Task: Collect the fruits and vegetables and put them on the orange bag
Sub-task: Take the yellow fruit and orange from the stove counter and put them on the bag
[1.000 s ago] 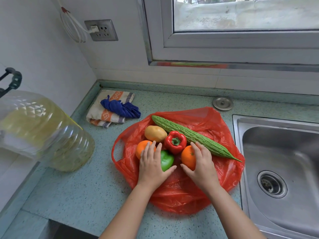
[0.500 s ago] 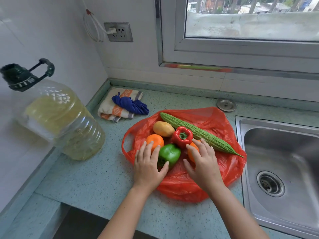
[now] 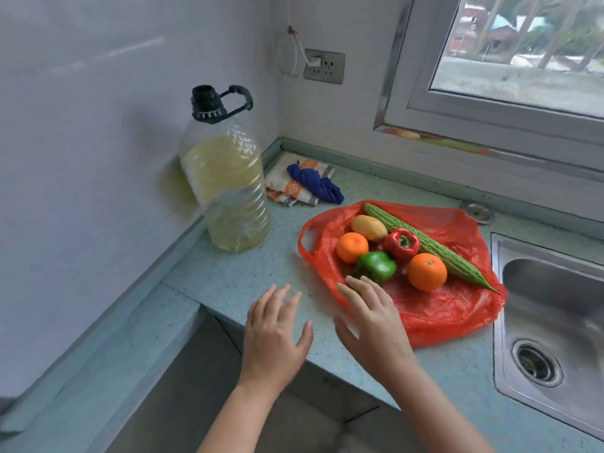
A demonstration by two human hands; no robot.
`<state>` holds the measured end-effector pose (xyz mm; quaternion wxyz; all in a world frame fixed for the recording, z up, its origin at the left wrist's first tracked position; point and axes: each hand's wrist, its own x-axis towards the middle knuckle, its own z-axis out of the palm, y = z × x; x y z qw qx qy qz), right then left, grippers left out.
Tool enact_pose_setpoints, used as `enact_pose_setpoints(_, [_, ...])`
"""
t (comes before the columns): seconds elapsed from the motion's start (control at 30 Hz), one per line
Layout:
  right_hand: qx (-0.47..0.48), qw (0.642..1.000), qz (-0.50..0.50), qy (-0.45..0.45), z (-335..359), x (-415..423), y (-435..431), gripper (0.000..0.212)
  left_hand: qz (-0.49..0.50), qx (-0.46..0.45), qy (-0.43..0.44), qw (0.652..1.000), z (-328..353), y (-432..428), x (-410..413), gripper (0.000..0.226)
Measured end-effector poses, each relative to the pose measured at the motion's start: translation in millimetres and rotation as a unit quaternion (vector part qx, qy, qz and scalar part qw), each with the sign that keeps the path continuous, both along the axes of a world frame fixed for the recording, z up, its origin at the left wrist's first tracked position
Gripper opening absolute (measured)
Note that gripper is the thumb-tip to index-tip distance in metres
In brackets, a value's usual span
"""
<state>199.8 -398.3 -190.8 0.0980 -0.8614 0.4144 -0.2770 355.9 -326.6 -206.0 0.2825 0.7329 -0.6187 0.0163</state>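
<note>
The orange bag point(image 3: 441, 308) lies flat on the counter beside the sink. On it rest a potato point(image 3: 368, 227), a left orange point(image 3: 352, 247), a green pepper point(image 3: 376, 266), a red pepper point(image 3: 402, 244), a right orange point(image 3: 427, 271) and a long bitter gourd point(image 3: 434, 250). My left hand point(image 3: 276, 335) hovers over the counter's front edge, left of the bag, fingers spread, holding nothing. My right hand point(image 3: 372, 318) is over the bag's near left corner, fingers apart, fingertips just short of the green pepper.
A big plastic oil bottle point(image 3: 225, 188) stands at the left wall. Folded cloths point(image 3: 304, 184) lie in the back corner. A steel sink point(image 3: 552, 308) is to the right. A round metal cap point(image 3: 478, 213) sits behind the bag. The counter's front edge drops off below my hands.
Both hands have drawn back from the produce toward me and to the left, letting go of the oranges and pepper. The view has swung left and up.
</note>
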Motion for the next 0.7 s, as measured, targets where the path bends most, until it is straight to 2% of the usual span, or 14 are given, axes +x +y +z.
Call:
enact_pose_setpoints(0.4, [0.028, 0.991, 0.129, 0.030, 13.4, 57.6, 95.8, 0.043, 0.148, -0.048, 0.030, 0.987, -13.4, 129.6, 28.4, 0.043])
enact_pose_setpoints(0.7, [0.018, 0.965, 0.261, 0.025, 25.2, 79.5, 111.8, 0.045, 0.279, -0.058, 0.012, 0.958, 5.7, 181.7, 9.5, 0.041])
